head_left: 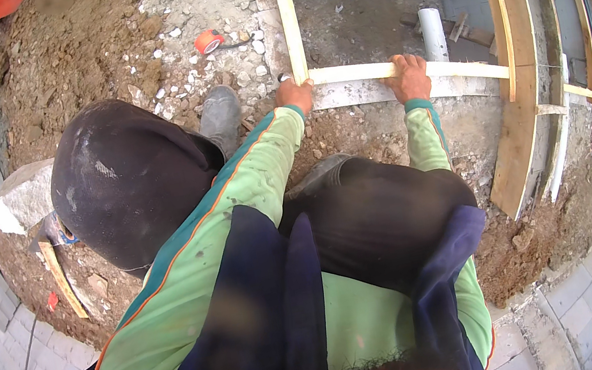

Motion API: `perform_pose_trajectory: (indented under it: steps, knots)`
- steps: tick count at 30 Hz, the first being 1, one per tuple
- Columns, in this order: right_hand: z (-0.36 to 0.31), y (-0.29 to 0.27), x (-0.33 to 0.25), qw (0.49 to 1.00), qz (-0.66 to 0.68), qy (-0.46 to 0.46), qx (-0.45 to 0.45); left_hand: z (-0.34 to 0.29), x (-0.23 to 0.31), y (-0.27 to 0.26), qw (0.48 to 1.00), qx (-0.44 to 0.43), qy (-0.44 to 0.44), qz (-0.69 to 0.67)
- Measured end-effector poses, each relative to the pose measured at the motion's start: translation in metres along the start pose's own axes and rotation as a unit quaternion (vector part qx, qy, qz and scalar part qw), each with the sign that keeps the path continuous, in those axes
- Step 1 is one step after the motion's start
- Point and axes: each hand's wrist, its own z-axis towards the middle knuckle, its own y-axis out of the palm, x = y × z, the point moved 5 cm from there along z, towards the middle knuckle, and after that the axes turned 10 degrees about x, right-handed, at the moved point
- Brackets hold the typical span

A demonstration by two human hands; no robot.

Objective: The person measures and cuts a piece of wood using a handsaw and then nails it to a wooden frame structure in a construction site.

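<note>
A thin pale wooden strip [473, 68] lies crosswise in front of me, along the near edge of a walled pit. My left hand [295, 96] is closed at its left end, where it meets a second wooden strip [287, 20] running away from me. Some of the left fingers are hidden under the hand. Farther right, my right hand [410, 77] grips the crosswise strip from above, fingers bent over it. The strip's right end reaches a long board [514, 27]. Both forearms wear light green sleeves with teal cuffs.
An orange tape measure [209, 41] lies on the stony ground. A white pipe [433, 34] stands inside the pit. Several long boards line its right side. Left of my knee are a pale block [21, 200] and a short wood piece [62, 280].
</note>
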Motion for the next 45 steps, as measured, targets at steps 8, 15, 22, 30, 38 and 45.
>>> perform_pose_trajectory:
  steps: [8, 15, 22, 30, 38, 45]
  knots:
    - [0.031, -0.003, 0.011, 1.0, -0.002, -0.015, 0.011, 0.014, 0.026, 0.01, 0.999, -0.001, 0.015, -0.044]
    - [0.002, -0.038, -0.003, 1.0, 0.001, -0.019, 0.01, -0.018, 0.002, -0.014, 0.999, -0.03, 0.04, 0.0]
    - [-0.002, -0.04, 0.044, 0.999, -0.006, -0.009, 0.041, -0.022, 0.036, 0.004, 0.995, -0.028, 0.081, 0.043]
    - [0.017, -0.013, 0.045, 1.0, 0.013, 0.006, 0.004, 0.037, -0.006, 0.049, 0.995, -0.005, 0.061, -0.08]
    - [0.016, -0.008, 0.068, 0.999, 0.005, 0.006, 0.036, 0.025, 0.003, 0.066, 0.995, -0.05, 0.034, -0.075]
    - [0.025, -0.027, 0.074, 0.999, 0.033, 0.005, 0.039, 0.02, 0.018, 0.065, 0.996, -0.077, 0.006, -0.054]
